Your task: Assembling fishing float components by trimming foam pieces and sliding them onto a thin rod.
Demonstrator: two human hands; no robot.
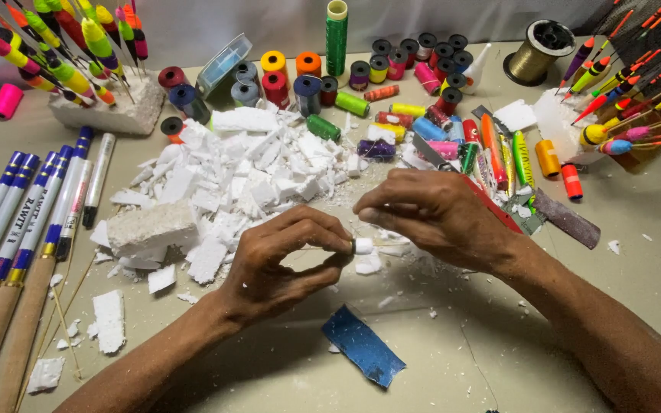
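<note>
2 hands (361,241) pinched together on 1 small white foam piece (363,245), 1 thin stick (317,247).

Pale beige tabletop (499,359) fills the view, evenly lit. Grey-white wall (193,30) at 12 o'clock. Dark corner at 2 o'clock.

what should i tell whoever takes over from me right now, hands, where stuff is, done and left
Left hand: pinches a small white foam piece on a thin stick.
Right hand: fingertips at the same piece, from above.
Nearby: foam scrap pile behind the hands, blue sandpaper in front, thread spools at the back.
Done: foam piece is on the stick.
Left: piece is plain white, unlike the painted floats.
</note>
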